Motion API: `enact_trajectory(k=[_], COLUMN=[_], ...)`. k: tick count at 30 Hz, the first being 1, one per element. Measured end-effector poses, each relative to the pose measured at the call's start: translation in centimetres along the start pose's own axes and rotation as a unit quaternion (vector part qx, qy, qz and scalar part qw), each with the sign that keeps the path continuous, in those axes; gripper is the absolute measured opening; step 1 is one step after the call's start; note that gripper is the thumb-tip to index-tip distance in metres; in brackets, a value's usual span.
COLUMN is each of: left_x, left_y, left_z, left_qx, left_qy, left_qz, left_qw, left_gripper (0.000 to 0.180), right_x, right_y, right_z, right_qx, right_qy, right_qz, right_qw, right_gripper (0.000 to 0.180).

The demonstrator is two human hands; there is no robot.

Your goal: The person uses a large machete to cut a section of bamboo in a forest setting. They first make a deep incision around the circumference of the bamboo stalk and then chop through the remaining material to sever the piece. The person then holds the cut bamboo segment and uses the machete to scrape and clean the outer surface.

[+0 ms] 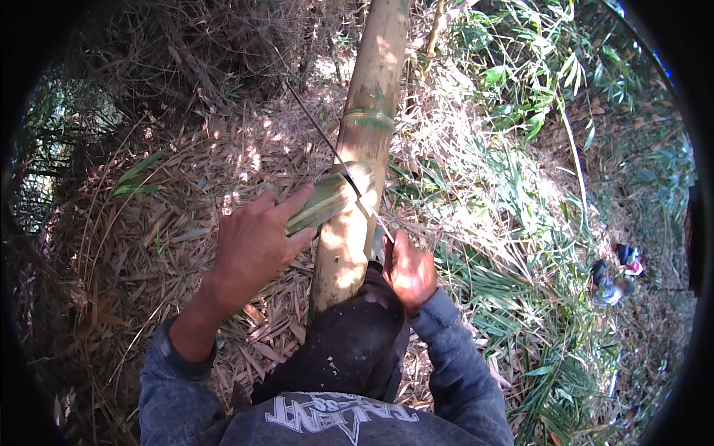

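Observation:
A thick yellow-brown bamboo pole (pixel 369 82) runs from the far top down to my dark-trousered leg. My left hand (pixel 256 234) grips a short, greenish piece of bamboo (pixel 325 199) by its near end, with the thumb below and fingers above. Its far end lies over the pole. In my right hand (pixel 410 271), closed just right of the pole, is a long-bladed knife (pixel 320 132). The thin dark blade slants up to the left across the bamboo piece and appears to touch it. My fingers hide most of the handle.
Dry bamboo leaves (pixel 178 260) litter the ground. Green leafy stalks (pixel 513 97) and cut fronds (pixel 506 297) lie to the right. Dense dry twigs (pixel 193 52) stand at the far left. Another person (pixel 611 290) is low in the brush at far right.

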State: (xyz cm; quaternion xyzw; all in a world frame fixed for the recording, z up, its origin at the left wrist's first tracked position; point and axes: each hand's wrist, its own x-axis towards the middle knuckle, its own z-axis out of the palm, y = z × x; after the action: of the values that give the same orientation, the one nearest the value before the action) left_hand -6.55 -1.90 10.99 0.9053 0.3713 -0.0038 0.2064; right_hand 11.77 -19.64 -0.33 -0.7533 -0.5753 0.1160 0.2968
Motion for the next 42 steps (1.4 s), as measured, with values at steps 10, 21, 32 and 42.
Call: enact_trajectory(k=[10, 21, 32, 42], left_x=[-0.2, 2.8, 3.4, 3.2], left_y=[-5.2, -7.2, -7.3, -6.6], left_z=[2.7, 8.3, 7.4, 7.3], left_qx=[-0.255, -0.402, -0.390, -0.369], left_qy=[-0.083, -0.055, -0.081, -0.072], left_qz=[0.008, 0.007, -0.001, -0.001], left_qw=[0.963, 0.914, 0.917, 0.927], left_gripper=[0.073, 0.076, 0.074, 0.074], right_x=[-0.8, 1.1, 2.2, 2.0], right_y=[-1.8, 0.5, -1.3, 0.8], right_z=[-1.7, -2.4, -2.6, -2.3], right_qx=[0.159, 0.209, 0.285, 0.170], right_qy=[-0.078, -0.008, 0.066, -0.031], right_qz=[0.127, 0.179, 0.189, 0.137], right_qw=[0.976, 0.961, 0.937, 0.975], right_gripper=[0.015, 0.021, 0.033, 0.019])
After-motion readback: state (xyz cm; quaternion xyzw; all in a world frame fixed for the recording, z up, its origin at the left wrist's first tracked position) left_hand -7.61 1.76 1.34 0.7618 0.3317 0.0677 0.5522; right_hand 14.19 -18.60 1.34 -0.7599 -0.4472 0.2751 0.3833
